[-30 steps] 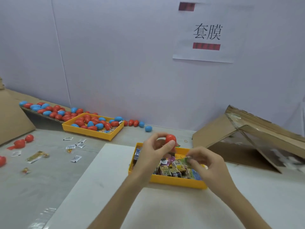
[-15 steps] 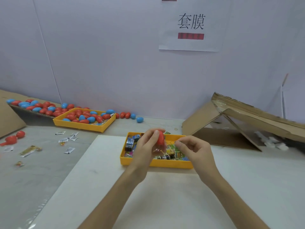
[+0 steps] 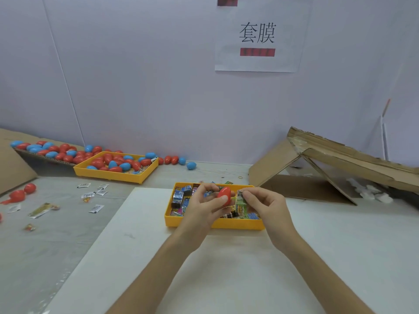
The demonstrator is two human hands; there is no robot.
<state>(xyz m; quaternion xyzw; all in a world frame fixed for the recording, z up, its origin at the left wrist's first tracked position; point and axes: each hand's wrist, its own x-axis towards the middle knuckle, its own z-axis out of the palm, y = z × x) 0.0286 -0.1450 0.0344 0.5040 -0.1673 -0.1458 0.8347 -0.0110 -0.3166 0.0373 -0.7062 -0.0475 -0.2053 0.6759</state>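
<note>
Since a second ago the right hand (image 3: 265, 207) has come up out of the yellow tray (image 3: 215, 225), where it was down among the wrappers, and it now sits level with the red egg (image 3: 224, 195) and closer to it than half a second ago. The left hand (image 3: 203, 209) grips the egg, thumb on the near side and fingers curled behind it, above the middle of the tray and clear of what lies inside. The egg stands roughly on end, its long axis tipped a little, with its right side bare and facing the other hand.

The right hand pinches a small printed packet (image 3: 240, 201) between thumb and forefinger, the other fingers loosely curled beneath. The packet hangs just beside the egg on its right; whether the two touch I cannot tell. So the egg lies straight to the left of the right fingertips, at the same height, and the right hand is the one free to close the gap while the left only has to keep the egg steady. My guess is that the packet is about to be brought against the egg, a short sideways move
</note>
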